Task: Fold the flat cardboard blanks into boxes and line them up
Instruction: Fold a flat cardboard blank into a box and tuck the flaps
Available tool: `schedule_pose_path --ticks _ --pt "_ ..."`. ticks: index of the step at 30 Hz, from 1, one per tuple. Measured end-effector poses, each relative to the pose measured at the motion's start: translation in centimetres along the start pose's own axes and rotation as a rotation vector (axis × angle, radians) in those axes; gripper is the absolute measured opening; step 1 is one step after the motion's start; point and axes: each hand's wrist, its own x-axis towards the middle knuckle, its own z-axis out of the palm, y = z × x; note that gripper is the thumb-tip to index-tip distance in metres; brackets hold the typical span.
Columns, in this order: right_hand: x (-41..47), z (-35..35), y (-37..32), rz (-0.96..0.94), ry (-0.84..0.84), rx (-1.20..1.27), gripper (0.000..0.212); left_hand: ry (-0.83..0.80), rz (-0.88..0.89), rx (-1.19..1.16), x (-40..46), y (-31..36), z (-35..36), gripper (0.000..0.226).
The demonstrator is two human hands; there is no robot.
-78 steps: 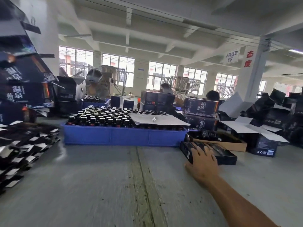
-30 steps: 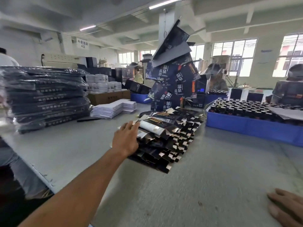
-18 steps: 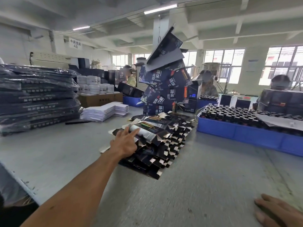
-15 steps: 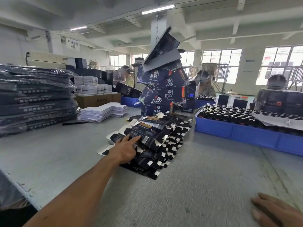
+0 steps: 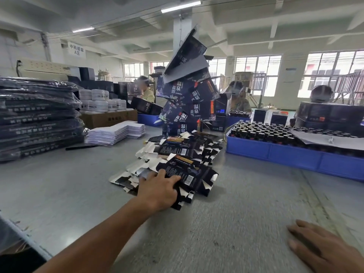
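Early stage: your left hand [image 5: 157,191] grips the top blank [image 5: 189,174] of the flat pile [image 5: 183,152] before the box tower [image 5: 189,99], right hand [image 5: 323,247] resting flat, folding not begun.

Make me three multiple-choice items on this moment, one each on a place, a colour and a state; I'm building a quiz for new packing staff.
1. Where does the blue crate of bottles stand?
A. right of the flat blanks
B. left of them
C. on top of them

2. What colour is the paper stack beside the brown carton?
A. red
B. white
C. green

3. What is the right hand doing?
A. lifting a bottle
B. folding a box
C. resting flat on the table

Answers:
1 A, the crate sits right of the pile.
2 B, its sheets are white.
3 C, its fingers lie straight, while the left hand takes the top blank.
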Motion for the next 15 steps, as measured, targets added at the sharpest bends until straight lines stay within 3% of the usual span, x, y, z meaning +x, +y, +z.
schedule_pose_path --ticks 7,15 --pt "-0.6 -1.0 -0.9 0.018 -0.088 -0.057 0.051 0.420 0.120 -0.087 1.3 1.7 -1.3 0.046" --pt "-1.0 -1.3 -0.9 -0.014 -0.133 -0.088 0.050 0.060 0.401 0.095 1.1 6.9 0.3 0.070"
